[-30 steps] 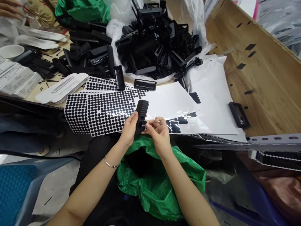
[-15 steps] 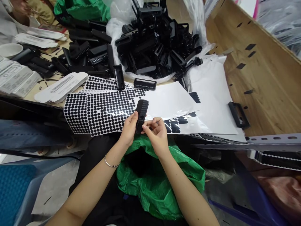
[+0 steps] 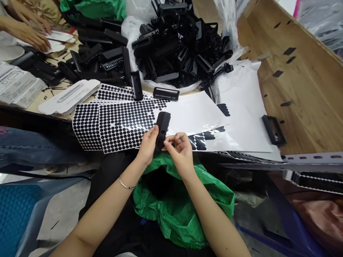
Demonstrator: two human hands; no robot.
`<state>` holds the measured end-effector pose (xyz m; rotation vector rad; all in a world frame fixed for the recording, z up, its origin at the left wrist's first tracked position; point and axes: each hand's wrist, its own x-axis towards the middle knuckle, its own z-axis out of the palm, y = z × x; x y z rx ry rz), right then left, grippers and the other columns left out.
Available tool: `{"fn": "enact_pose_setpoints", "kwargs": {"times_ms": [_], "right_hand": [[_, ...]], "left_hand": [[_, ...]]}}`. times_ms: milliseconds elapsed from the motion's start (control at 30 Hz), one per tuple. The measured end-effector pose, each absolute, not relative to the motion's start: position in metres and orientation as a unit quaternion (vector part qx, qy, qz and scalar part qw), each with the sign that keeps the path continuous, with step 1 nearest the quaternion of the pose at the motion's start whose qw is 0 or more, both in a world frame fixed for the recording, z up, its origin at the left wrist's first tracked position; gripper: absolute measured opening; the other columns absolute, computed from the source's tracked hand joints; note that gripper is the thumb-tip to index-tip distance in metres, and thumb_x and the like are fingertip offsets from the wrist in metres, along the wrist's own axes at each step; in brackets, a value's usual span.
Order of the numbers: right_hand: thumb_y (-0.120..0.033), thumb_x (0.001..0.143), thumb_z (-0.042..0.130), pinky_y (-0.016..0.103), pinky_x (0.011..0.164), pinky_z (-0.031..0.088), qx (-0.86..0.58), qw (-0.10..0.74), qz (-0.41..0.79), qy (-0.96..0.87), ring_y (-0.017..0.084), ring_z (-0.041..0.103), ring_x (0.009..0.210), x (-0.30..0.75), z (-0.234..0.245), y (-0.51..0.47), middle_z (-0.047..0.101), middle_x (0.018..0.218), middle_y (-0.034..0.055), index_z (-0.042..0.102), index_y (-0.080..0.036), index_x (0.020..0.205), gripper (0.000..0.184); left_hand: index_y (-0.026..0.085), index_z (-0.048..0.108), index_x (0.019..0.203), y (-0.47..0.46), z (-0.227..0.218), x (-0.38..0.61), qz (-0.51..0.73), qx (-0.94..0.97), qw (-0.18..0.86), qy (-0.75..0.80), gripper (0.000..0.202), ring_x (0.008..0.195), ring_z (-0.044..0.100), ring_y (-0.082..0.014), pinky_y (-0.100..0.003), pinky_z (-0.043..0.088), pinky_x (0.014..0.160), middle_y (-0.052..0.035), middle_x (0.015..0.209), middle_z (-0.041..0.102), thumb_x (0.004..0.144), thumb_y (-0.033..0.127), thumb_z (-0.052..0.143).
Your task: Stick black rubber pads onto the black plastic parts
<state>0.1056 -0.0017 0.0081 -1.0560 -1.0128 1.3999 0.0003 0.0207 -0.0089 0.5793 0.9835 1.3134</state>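
Observation:
My left hand (image 3: 148, 146) grips a black ribbed plastic part (image 3: 162, 127) upright by its lower end, just in front of the table edge. My right hand (image 3: 180, 149) is curled beside it, fingertips pinched against the part's lower side; what they pinch is too small to make out. Under both hands lie sheets of round black stickers (image 3: 120, 123) and a white backing sheet (image 3: 195, 114) with few stickers left. A green plastic bag (image 3: 177, 203) sits open on my lap below the hands.
A big heap of black plastic parts (image 3: 177, 46) fills a clear bag at the back. Flat white cartons (image 3: 68, 96) lie at left. Another person's hands (image 3: 29, 32) work at far left. A lone black frame (image 3: 273, 129) rests on the wooden board at right.
My hands and the part have barely shifted; the right fingers have closed in tighter against the part. The other person's hands have come into view at top left.

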Motion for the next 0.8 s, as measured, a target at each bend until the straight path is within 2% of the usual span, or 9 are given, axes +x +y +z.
{"fn": "enact_pose_setpoints", "kwargs": {"times_ms": [200, 400, 633, 800], "right_hand": [[-0.030, 0.074, 0.075, 0.024, 0.064, 0.056, -0.442, 0.529, 0.588, -0.423, 0.010, 0.052, 0.068, 0.1042, 0.0075, -0.0017, 0.059, 0.078, -0.0051, 0.037, -0.026, 0.081, 0.039], [-0.030, 0.074, 0.075, 0.024, 0.063, 0.057, -0.442, 0.531, 0.583, -0.429, 0.010, 0.051, 0.068, 0.1041, 0.0071, -0.0017, 0.058, 0.077, -0.0048, 0.037, -0.026, 0.081, 0.039], [-0.027, 0.075, 0.074, 0.024, 0.062, 0.056, -0.441, 0.542, 0.575, -0.426, 0.010, 0.052, 0.068, 0.1031, 0.0050, -0.0023, 0.059, 0.077, -0.0049, 0.036, -0.026, 0.080, 0.038], [-0.027, 0.075, 0.075, 0.024, 0.062, 0.056, -0.443, 0.545, 0.569, -0.428, 0.010, 0.052, 0.067, 0.1021, 0.0039, -0.0028, 0.059, 0.078, -0.0046, 0.037, -0.026, 0.079, 0.038]], "left_hand": [[0.016, 0.067, 0.077, 0.0201, -0.0101, 0.0003, 0.580, 0.249, 0.641, 0.438, 0.050, 0.069, 0.065, -0.0166, -0.025, 0.050, 0.063, -0.0030, 0.070, 0.068, 0.070, 0.065, 0.069], [0.016, 0.069, 0.085, 0.0199, -0.0084, 0.0009, 0.575, 0.252, 0.641, 0.442, 0.045, 0.080, 0.067, -0.0192, -0.028, 0.051, 0.072, -0.0058, 0.080, 0.072, 0.079, 0.060, 0.065], [0.016, 0.068, 0.079, 0.0195, -0.0094, 0.0009, 0.577, 0.252, 0.638, 0.443, 0.044, 0.075, 0.065, -0.0177, -0.026, 0.050, 0.069, -0.0048, 0.076, 0.070, 0.078, 0.060, 0.066], [0.017, 0.067, 0.078, 0.0192, -0.0085, 0.0003, 0.574, 0.252, 0.636, 0.450, 0.043, 0.081, 0.066, -0.0193, -0.028, 0.051, 0.073, -0.0059, 0.079, 0.071, 0.079, 0.060, 0.065]]}}
